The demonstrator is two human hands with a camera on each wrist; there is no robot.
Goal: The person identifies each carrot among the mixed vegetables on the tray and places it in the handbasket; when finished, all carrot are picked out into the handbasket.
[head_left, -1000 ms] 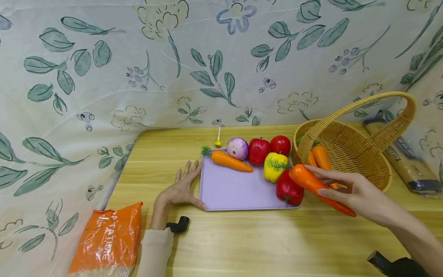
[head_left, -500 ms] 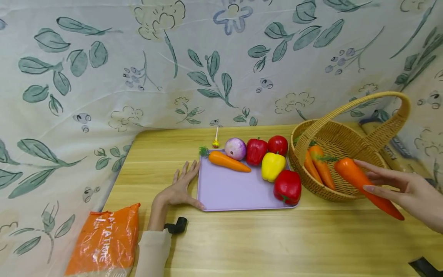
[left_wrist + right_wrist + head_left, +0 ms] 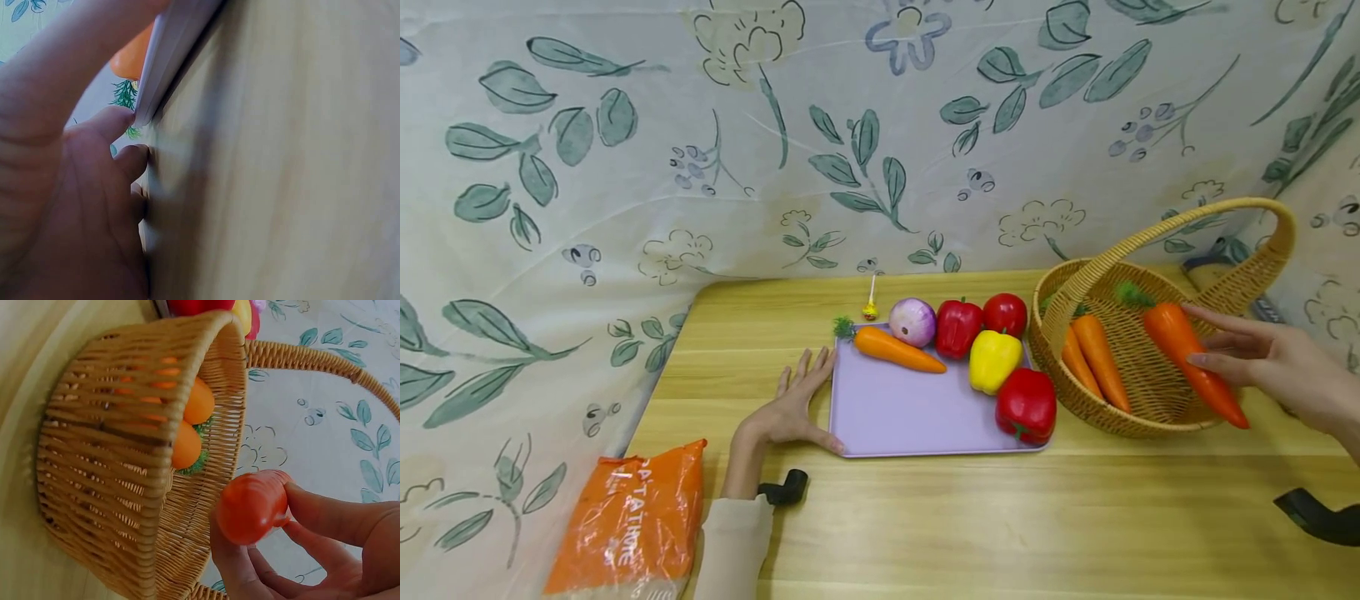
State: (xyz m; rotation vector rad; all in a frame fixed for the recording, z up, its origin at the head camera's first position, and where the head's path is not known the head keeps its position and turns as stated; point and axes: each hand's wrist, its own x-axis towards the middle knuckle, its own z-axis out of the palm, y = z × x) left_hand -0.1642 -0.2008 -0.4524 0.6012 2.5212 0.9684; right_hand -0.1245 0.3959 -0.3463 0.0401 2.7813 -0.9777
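My right hand (image 3: 1285,358) pinches an orange-red carrot (image 3: 1195,362) with a green top between thumb and fingers. It holds the carrot slanted over the right side of the wicker basket (image 3: 1138,358), tip toward me. Inside the basket, two other carrots (image 3: 1101,358) lean against the left wall. In the right wrist view the held carrot (image 3: 250,512) is seen tip-on, beside the basket rim. My left hand (image 3: 790,412) lies with fingers spread at the left edge of the lilac tray (image 3: 910,417), thumb at its front corner. A carrot (image 3: 898,350) lies on the tray.
Along the tray's back and right sit a purple onion (image 3: 913,322), red pepper (image 3: 958,328), tomato (image 3: 1005,314), yellow pepper (image 3: 995,362) and another red pepper (image 3: 1026,406). A lollipop (image 3: 870,310) lies behind. An orange bag (image 3: 632,517) is front left. The basket handle (image 3: 1172,218) arches high.
My right hand has carried the carrot right from beside the tray, then back and slightly left over the basket, turning it steeper. The left hand stays at the tray.
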